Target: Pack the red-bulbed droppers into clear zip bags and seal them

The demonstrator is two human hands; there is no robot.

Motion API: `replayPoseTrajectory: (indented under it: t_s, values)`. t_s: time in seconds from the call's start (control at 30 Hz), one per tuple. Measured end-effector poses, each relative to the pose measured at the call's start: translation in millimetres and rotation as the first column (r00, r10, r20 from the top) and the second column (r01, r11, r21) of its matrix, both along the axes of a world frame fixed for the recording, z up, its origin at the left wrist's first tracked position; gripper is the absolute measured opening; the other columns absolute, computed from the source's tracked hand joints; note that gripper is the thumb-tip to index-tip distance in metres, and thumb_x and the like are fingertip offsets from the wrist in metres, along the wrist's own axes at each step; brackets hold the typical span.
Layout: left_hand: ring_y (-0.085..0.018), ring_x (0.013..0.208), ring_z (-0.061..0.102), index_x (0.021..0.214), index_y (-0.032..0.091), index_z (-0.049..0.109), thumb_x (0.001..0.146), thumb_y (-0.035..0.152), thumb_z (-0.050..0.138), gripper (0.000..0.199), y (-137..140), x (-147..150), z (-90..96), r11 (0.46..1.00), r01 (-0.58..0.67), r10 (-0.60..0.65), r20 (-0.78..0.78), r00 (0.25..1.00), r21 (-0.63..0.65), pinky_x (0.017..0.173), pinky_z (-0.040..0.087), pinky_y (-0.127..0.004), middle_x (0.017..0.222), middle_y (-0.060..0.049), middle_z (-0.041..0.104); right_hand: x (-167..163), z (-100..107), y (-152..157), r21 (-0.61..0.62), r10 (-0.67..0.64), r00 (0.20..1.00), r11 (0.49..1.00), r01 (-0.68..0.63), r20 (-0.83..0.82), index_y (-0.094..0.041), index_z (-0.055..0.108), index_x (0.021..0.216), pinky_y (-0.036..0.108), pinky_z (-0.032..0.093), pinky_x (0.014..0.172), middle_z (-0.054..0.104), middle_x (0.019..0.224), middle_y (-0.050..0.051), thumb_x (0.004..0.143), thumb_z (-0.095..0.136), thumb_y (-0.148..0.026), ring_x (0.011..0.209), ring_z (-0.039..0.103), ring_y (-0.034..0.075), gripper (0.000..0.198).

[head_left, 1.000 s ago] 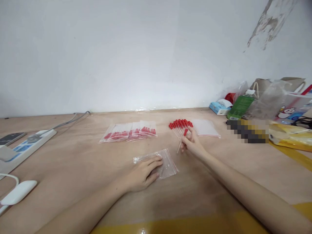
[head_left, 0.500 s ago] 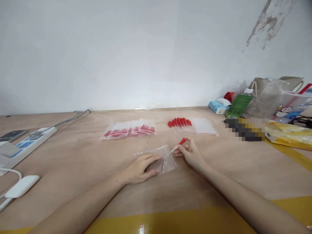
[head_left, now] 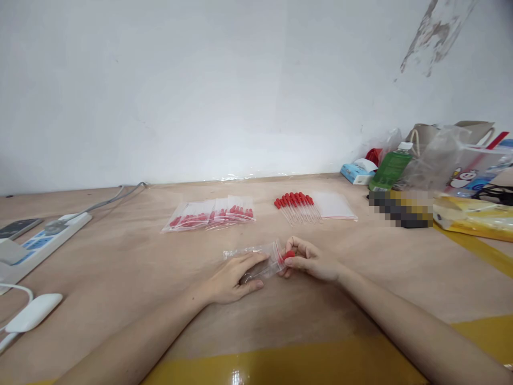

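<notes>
A clear zip-lock bag with a red line by its mouth lies in front of me, mouth to the right. My left hand holds it down on the table, fingers over the far side and thumb along the near edge. At the mouth, my right hand pinches the red bulb of a dropper; its stem is inside the bag, mostly hidden. Further back, several red-bulbed droppers lie fanned in a row. Left of them, filled bags with red bulbs overlap one another.
A stack of flat bags lies right of the droppers. Along the right stand a tissue pack, a green bottle and plastic bags. A power strip and a white plug-like piece lie left. A wall closes the back.
My right hand has moved slightly left and down, sliding the dropper into the bag up to its red bulb. The bag's mouth has lifted and narrowed; my left hand has barely moved.
</notes>
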State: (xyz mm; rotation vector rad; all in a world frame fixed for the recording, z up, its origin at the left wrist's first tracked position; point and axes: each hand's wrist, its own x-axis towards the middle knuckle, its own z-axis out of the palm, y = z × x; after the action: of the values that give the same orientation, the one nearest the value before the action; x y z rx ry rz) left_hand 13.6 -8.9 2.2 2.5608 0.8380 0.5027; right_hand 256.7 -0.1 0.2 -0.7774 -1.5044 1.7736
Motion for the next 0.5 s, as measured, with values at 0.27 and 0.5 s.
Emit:
replayPoseTrajectory:
  t_s: [0.27,0.5]
  values:
    - [-0.022,0.117,0.046,0.122,0.023,0.050,0.087,0.033,0.050,0.037,5,-11,3.1,0.997,0.045,-0.045,-0.004,0.999,0.056,0.099,0.037,-0.039,0.126,-0.008,0.050,12,-7,7,0.010,-0.062,0.996,0.998,0.062,0.056,-0.018,0.045,0.071,0.025,0.048,0.065,0.063,0.069,-0.003,0.063,0.073,-0.032,0.064,0.060,0.009,0.032]
    - [-0.022,0.118,0.046,0.125,0.024,0.048,0.086,0.031,0.052,0.040,8,-17,-1.1,0.999,0.033,-0.034,0.016,0.999,0.039,0.099,0.038,-0.040,0.128,-0.008,0.049,8,-10,7,0.130,-0.106,0.966,0.989,0.076,0.234,-0.015,0.059,0.068,0.025,0.046,0.061,0.064,0.068,0.001,0.060,0.072,-0.042,0.063,0.058,0.012,0.031]
